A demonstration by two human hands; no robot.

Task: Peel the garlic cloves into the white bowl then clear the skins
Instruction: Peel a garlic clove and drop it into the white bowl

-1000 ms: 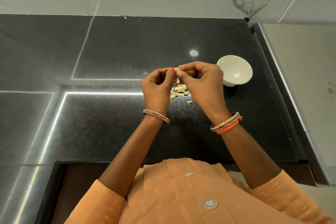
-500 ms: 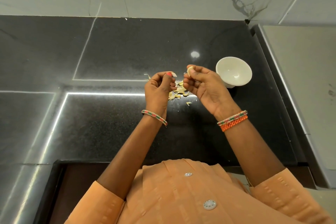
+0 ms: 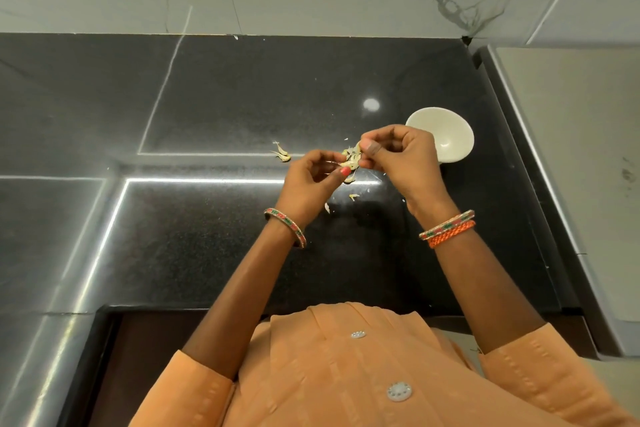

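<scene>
A person wears an orange textured top [image 3: 332, 374] with elbow-length sleeves and round silver buttons [image 3: 399, 391]. The left wrist carries one beaded bangle [image 3: 285, 226]; the right wrist carries a beaded bangle and an orange braided band [image 3: 451, 234].

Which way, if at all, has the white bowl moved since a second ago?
No. The white bowl keeps the same position relative to the countertop corner at the wall; only the camera view shifted slightly.
</scene>
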